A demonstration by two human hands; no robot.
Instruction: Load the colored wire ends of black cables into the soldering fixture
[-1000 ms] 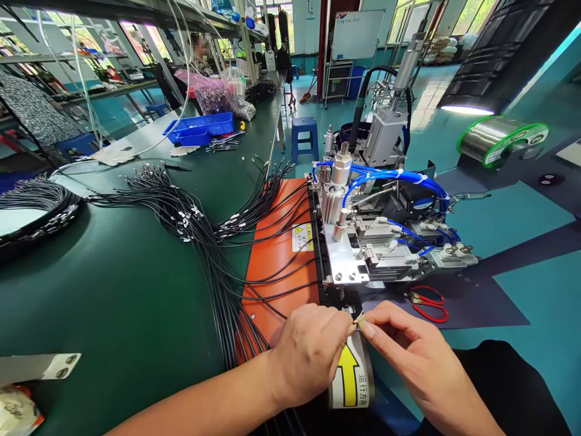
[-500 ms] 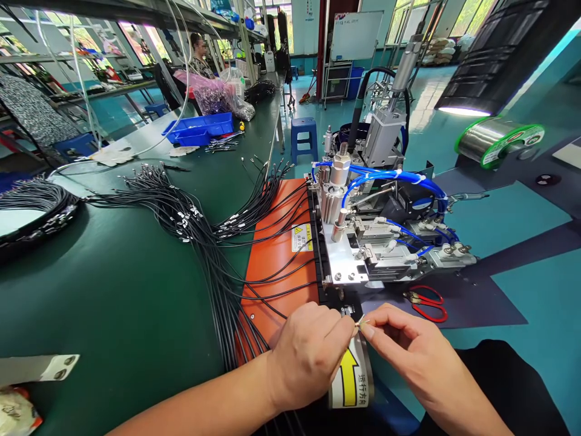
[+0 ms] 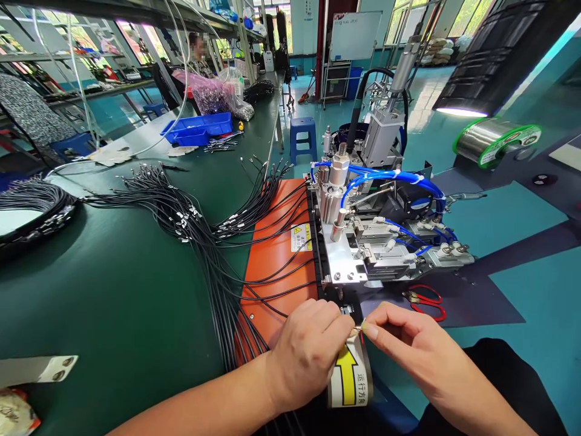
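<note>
There are two bare hands (image 3: 311, 348) (image 3: 420, 348), one wire spool (image 3: 492, 139), one red-handled cutter (image 3: 413, 297) and one yellow arrow (image 3: 348, 376).

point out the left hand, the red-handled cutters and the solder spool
left hand (image 3: 311, 340), head view, back of the hand
red-handled cutters (image 3: 429, 302), head view, on a handle
solder spool (image 3: 489, 140), head view, wound wire

tray (image 3: 186, 138): blue, on bench (image 3: 122, 303), far part
bag (image 3: 202, 91): pink, see-through, stuffed, just behind tray
stool (image 3: 303, 126): blue, upright, right of bench
whiteboard (image 3: 356, 39): back of room, some writing
bin (image 3: 354, 85): blue, below whiteboard
sacks (image 3: 438, 51): piled, back right
person (image 3: 200, 65): behind bag, partly hidden
packet (image 3: 16, 413): lower left, cut off by frame edge
</note>
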